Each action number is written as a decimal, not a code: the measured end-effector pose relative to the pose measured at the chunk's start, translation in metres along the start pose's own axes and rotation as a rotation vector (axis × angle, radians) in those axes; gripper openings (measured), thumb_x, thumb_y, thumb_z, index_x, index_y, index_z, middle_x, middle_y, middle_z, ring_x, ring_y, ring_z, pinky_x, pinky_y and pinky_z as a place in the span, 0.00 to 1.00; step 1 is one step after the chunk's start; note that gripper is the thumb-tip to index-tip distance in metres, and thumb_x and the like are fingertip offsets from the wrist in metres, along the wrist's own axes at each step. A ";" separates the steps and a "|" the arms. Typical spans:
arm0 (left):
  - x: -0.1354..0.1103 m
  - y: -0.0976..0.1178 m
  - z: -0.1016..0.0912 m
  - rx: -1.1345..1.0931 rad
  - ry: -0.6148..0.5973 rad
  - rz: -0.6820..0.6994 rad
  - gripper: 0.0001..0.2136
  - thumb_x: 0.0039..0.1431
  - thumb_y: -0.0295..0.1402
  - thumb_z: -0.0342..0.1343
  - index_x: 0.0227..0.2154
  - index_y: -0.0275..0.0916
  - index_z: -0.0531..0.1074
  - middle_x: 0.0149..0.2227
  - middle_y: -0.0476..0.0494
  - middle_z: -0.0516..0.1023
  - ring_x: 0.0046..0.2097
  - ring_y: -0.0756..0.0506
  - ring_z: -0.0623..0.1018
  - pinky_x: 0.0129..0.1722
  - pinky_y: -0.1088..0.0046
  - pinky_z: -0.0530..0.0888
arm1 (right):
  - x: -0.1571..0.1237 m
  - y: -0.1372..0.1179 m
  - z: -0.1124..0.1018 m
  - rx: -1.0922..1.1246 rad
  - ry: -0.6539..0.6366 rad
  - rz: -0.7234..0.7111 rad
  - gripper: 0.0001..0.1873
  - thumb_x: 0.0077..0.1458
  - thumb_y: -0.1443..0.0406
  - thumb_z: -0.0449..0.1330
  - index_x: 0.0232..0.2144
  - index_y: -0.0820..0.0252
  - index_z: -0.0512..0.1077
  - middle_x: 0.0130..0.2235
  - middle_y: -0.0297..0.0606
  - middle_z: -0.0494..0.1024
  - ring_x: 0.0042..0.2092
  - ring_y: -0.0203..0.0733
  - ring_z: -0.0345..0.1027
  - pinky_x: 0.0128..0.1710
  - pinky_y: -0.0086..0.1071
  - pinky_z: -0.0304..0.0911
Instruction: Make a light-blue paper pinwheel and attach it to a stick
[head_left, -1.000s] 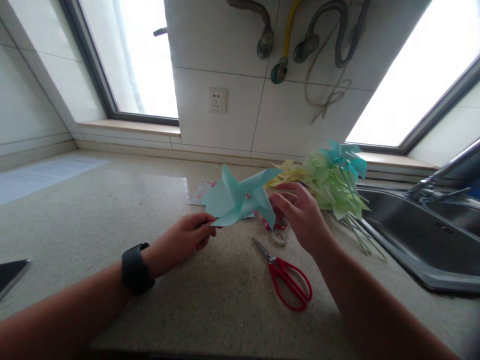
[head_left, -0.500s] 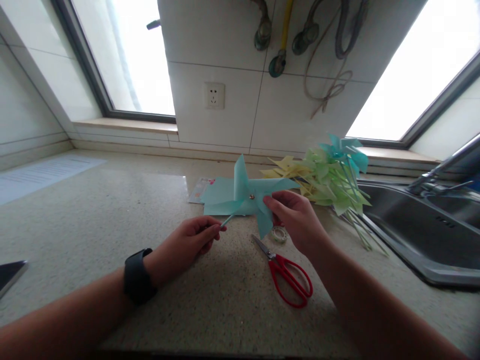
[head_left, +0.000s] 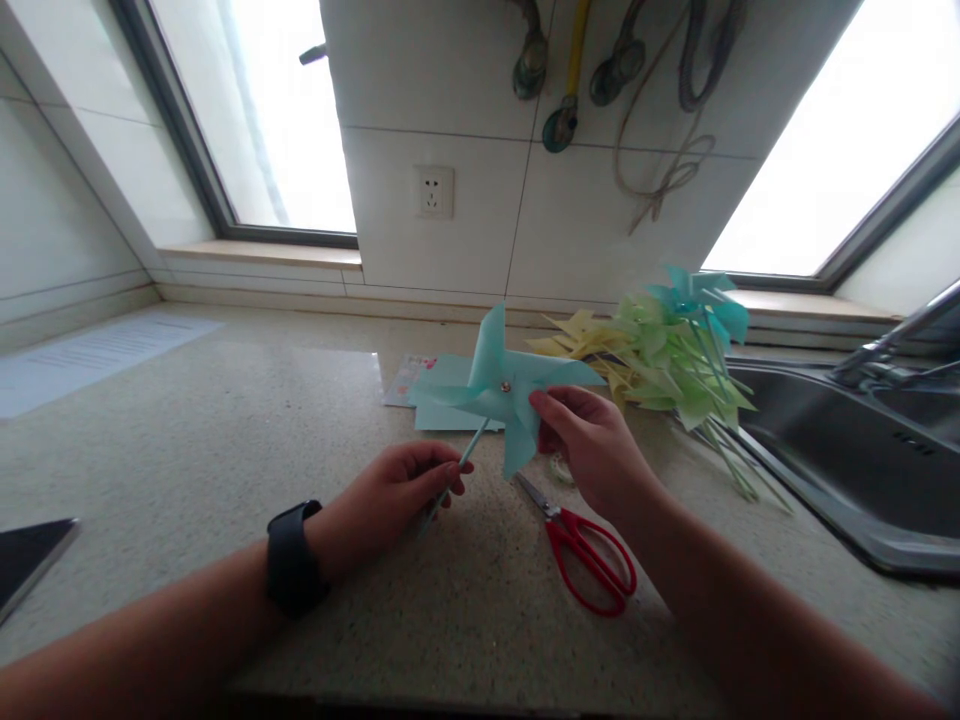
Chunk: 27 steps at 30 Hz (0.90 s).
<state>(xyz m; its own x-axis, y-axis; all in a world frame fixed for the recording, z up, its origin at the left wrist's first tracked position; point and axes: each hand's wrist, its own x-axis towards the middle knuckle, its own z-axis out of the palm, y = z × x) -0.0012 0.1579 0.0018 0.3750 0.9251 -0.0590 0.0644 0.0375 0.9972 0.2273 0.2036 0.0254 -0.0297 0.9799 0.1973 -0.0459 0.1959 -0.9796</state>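
Observation:
A light blue paper pinwheel (head_left: 491,375) with a small pin at its centre is held up above the counter. My left hand (head_left: 412,485), a black watch on its wrist, pinches the pinwheel's thin stick (head_left: 475,440) below the blades. The fingers of my right hand (head_left: 589,430) grip the lower right blade near the centre. Under my right hand lie red-handled scissors (head_left: 589,555), their blades pointing up and left. A roll of clear tape (head_left: 560,468) is partly hidden behind my right hand. Light blue paper sheets (head_left: 442,415) lie behind the pinwheel.
Yellow, green and blue pinwheels (head_left: 675,350) are heaped at the back right, beside a steel sink (head_left: 847,450) with a faucet (head_left: 885,345). A printed sheet (head_left: 97,355) lies at the far left. Nearer on that side is a dark flat object (head_left: 34,560).
The pinwheel has turned slightly, and its stick now stands more upright. My left hand has shifted a little right, and more of the stick shows below its fingers.

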 end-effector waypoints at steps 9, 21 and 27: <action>0.005 -0.003 -0.005 -0.071 0.048 0.085 0.16 0.61 0.44 0.62 0.42 0.35 0.77 0.34 0.45 0.80 0.31 0.50 0.73 0.32 0.73 0.71 | 0.007 0.000 -0.007 -0.129 -0.085 0.009 0.18 0.56 0.52 0.54 0.31 0.61 0.73 0.28 0.39 0.77 0.24 0.36 0.66 0.23 0.31 0.59; 0.007 -0.007 -0.004 -0.147 0.124 0.176 0.13 0.60 0.43 0.62 0.37 0.37 0.76 0.39 0.41 0.83 0.31 0.48 0.77 0.26 0.74 0.73 | -0.024 0.002 0.023 -0.628 -0.567 -0.146 0.08 0.53 0.61 0.65 0.29 0.60 0.79 0.24 0.32 0.76 0.26 0.33 0.62 0.25 0.28 0.54; 0.005 -0.008 -0.004 -0.109 0.141 0.192 0.13 0.61 0.43 0.61 0.39 0.36 0.76 0.40 0.40 0.82 0.29 0.50 0.75 0.26 0.74 0.73 | -0.028 0.006 0.031 -0.676 -0.594 -0.207 0.08 0.54 0.64 0.65 0.25 0.62 0.77 0.23 0.31 0.75 0.25 0.32 0.61 0.26 0.28 0.53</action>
<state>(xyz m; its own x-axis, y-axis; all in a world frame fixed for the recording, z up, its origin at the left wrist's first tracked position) -0.0031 0.1636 -0.0060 0.2376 0.9625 0.1309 -0.0982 -0.1102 0.9890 0.1971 0.1760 0.0152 -0.6021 0.7789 0.1753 0.4800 0.5286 -0.7001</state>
